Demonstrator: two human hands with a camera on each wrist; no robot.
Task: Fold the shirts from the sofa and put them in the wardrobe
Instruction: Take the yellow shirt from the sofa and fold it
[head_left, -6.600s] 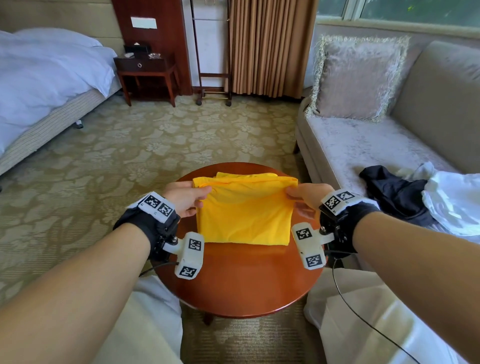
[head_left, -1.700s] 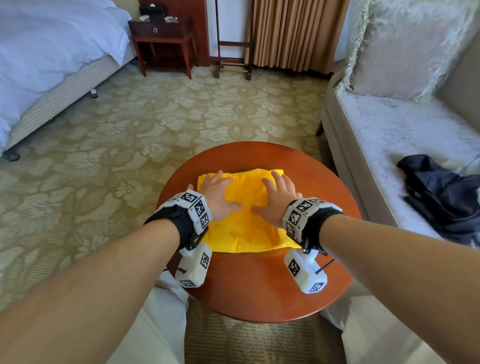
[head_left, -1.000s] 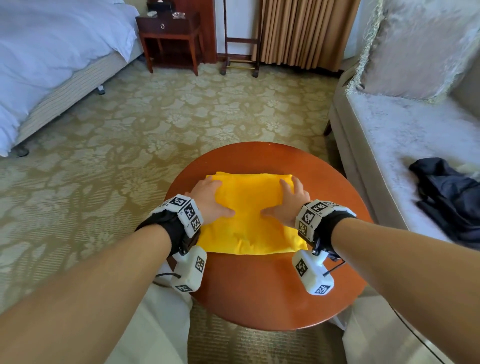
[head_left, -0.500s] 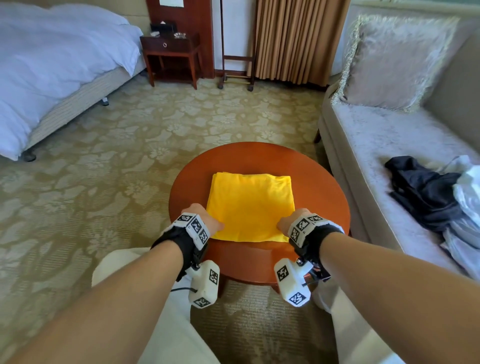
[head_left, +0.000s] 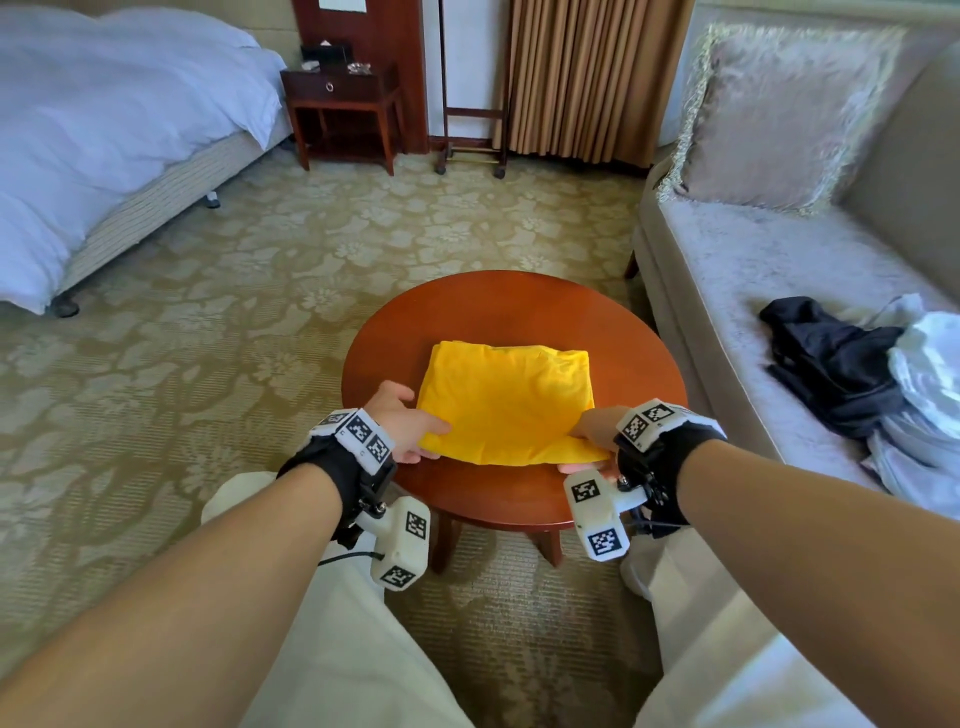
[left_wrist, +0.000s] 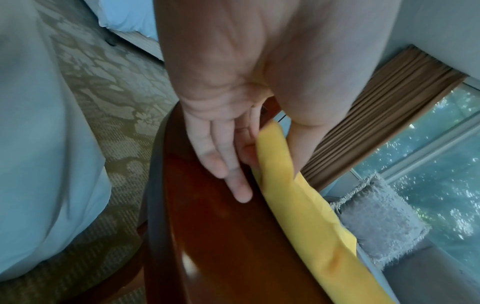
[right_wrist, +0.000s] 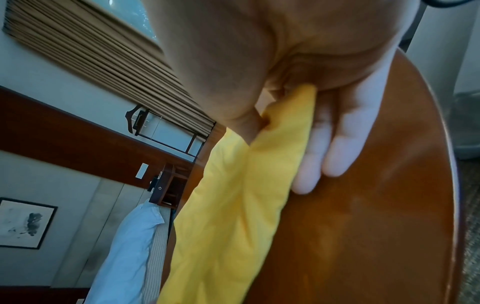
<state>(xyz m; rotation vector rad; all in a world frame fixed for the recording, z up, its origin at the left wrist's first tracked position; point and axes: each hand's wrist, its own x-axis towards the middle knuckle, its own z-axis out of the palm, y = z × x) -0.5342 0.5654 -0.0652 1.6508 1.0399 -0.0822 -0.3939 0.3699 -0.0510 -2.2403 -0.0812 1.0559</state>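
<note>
A folded yellow shirt (head_left: 506, 402) lies on the round wooden table (head_left: 519, 301). My left hand (head_left: 402, 428) pinches its near left corner, thumb on top and fingers (left_wrist: 233, 174) slid under the yellow shirt (left_wrist: 298, 201). My right hand (head_left: 595, 431) pinches the near right corner the same way, its fingers (right_wrist: 322, 156) beneath the yellow shirt (right_wrist: 233, 205). The near edge is lifted slightly off the table. A black shirt (head_left: 831, 364) and a white garment (head_left: 924, 374) lie crumpled on the sofa (head_left: 737, 270) to the right.
A cushion (head_left: 779, 114) leans at the sofa's far end. The bed (head_left: 104, 135) stands at the left, with a nightstand (head_left: 343, 109) and curtains (head_left: 582, 78) at the back. Patterned carpet (head_left: 260, 312) lies between bed and table. My legs (head_left: 332, 649) are under the table's near rim.
My hands went from pressing flat on the shirt to its near corners. They now pinch those corners and the near edge has lifted a little.
</note>
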